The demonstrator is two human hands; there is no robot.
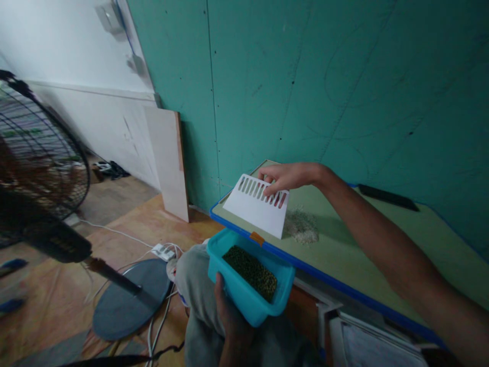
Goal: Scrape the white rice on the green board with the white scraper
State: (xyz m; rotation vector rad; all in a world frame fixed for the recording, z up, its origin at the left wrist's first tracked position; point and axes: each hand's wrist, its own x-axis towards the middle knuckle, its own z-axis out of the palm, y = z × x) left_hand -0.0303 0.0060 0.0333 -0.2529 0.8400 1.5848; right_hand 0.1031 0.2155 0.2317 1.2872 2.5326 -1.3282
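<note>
My right hand (284, 178) grips a white plastic scraper (255, 208) by its slotted upper edge, with fingers through or behind the slots. The scraper is tilted over the table's front left corner. Just right of its lower corner lies a loose pale heap of small grains (304, 227) on the tabletop. Below the table edge, my left hand (231, 308) supports a turquoise plastic box (244, 300) from its near side and underneath. Small green beans (250, 272), which look like mung beans, cover the bottom of the box.
The pale green tabletop (355, 255) has a blue rim and an orange clip (257, 238). A dark bar (387, 198) lies by the green wall (305, 76). At left stand a fan (42, 229) and its round base (132, 300), with cables and a power strip (163, 252).
</note>
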